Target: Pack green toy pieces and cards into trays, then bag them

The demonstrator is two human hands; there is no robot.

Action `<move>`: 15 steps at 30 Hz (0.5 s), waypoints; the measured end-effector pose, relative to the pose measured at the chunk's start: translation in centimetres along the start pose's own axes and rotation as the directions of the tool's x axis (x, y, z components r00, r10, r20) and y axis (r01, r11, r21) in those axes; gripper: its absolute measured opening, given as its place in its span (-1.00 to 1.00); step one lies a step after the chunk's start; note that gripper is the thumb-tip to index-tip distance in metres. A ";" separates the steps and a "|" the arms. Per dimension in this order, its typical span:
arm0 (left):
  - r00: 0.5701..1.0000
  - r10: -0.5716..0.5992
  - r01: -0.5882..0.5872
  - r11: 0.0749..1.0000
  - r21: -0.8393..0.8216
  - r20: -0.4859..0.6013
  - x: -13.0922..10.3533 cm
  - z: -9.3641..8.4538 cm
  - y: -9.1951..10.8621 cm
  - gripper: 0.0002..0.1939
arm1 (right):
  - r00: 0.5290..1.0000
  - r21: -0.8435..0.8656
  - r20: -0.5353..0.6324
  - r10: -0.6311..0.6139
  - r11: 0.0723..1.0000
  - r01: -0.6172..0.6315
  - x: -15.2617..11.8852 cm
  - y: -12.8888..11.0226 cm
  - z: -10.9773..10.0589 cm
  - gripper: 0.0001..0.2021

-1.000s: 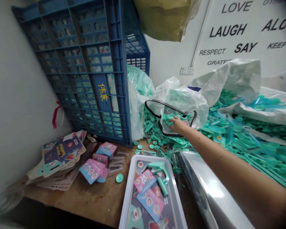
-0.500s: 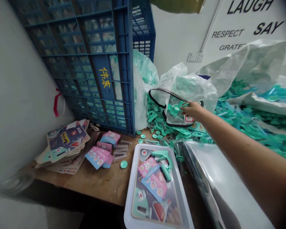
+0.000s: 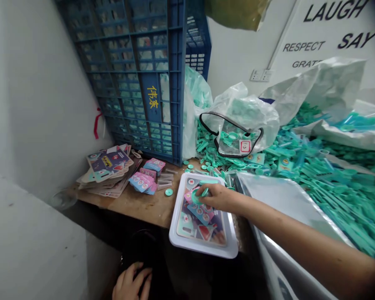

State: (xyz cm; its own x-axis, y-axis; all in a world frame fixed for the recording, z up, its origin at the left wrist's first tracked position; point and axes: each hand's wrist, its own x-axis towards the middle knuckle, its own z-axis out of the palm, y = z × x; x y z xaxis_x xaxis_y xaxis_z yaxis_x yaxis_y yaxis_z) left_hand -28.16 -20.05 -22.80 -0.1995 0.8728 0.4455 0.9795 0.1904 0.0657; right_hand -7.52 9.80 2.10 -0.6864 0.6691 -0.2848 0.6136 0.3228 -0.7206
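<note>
My right hand (image 3: 214,196) is over the upper part of a white tray (image 3: 178,227), its fingers closed on a round green plastic piece (image 3: 203,193). Under it, pink and blue cards (image 3: 203,214) lie on a dark printed sheet (image 3: 203,233) in the tray. More green plastic shows beneath the hand, partly hidden. At the bottom, my left hand (image 3: 131,283) rests low against something dark, fingers slightly bent and apart, holding nothing visible.
A blue crate (image 3: 175,83) stands at the back left, beside stacked printed boards (image 3: 109,164) and small card packs (image 3: 142,181). Behind the tray lie a clear black-edged pouch (image 3: 234,143) and heaped green parts (image 3: 318,187). A silvery bag (image 3: 275,200) is right of the tray.
My right hand has come down from the black-edged pouch to the tray with a round green piece. My left hand has come into view at the bottom. The view has shifted.
</note>
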 end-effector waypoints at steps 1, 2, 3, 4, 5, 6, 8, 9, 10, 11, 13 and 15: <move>1.000 -0.001 0.001 1.000 0.002 -0.001 -0.1 -0.2 0.2 -0.79 | 1.000 -0.026 -0.002 0.001 1.000 -0.001 0.2 0.0 0.4 -0.76; 1.000 0.001 -0.001 1.000 0.004 -0.004 -0.3 -0.3 0.4 -0.78 | 1.000 -0.042 -0.017 0.002 0.999 -0.003 0.3 0.1 0.6 -0.76; 1.000 0.002 -0.002 1.000 0.007 -0.005 -0.5 -0.5 0.5 -0.77 | 0.999 -0.049 -0.042 -0.001 0.999 -0.001 0.4 0.1 0.5 -0.76; 1.000 0.000 0.000 1.000 0.010 -0.006 -0.7 -0.6 0.5 -0.77 | 0.997 -0.050 -0.074 -0.011 0.999 0.007 0.3 0.2 0.4 -0.76; 1.000 -0.007 0.007 1.000 0.015 -0.005 -0.9 -0.7 0.6 -0.76 | 0.994 -0.053 -0.106 -0.026 0.998 0.021 0.2 0.2 0.3 -0.76; 1.000 -0.017 0.017 1.000 0.019 -0.003 -1.1 -0.8 0.6 -0.76 | 0.990 -0.066 -0.136 -0.043 0.997 0.034 0.1 0.3 0.2 -0.76; 0.999 -0.041 0.041 0.999 0.025 0.006 -1.4 -1.1 0.8 -0.75 | 0.981 -0.122 -0.175 -0.080 0.991 0.059 -0.3 0.5 0.4 -0.75; 0.999 -0.053 0.052 0.998 0.027 0.007 -1.5 -1.2 0.9 -0.75 | 0.977 -0.149 -0.187 -0.098 0.986 0.070 -0.4 0.7 0.7 -0.74; 0.998 -0.061 0.061 0.998 0.027 0.006 -1.5 -1.3 1.0 -0.75 | 0.972 -0.173 -0.201 -0.120 0.981 0.085 -0.4 0.9 1.0 -0.72; 0.997 -0.071 0.071 0.997 0.025 0.000 -1.5 -1.4 1.2 -0.76 | 0.964 -0.195 -0.218 -0.150 0.975 0.108 -0.4 1.3 1.5 -0.70; 0.996 -0.085 0.085 0.996 0.009 -0.028 -1.3 -1.7 1.5 -0.77 | 0.938 -0.231 -0.268 -0.218 0.960 0.158 -0.3 2.1 2.3 -0.67; 0.994 -0.088 0.088 0.996 -0.011 -0.059 -1.2 -1.8 1.6 -0.77 | 0.913 -0.244 -0.310 -0.263 0.951 0.191 -0.2 3.0 2.7 -0.65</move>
State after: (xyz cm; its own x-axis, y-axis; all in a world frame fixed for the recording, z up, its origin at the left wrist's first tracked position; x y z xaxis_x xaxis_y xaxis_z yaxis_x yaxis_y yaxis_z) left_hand -26.29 -21.61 -21.64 -0.2831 0.8246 0.4898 0.9585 0.2613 0.1140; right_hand -6.55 8.80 -1.75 -0.6673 0.7341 0.1256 0.5478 0.5981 -0.5850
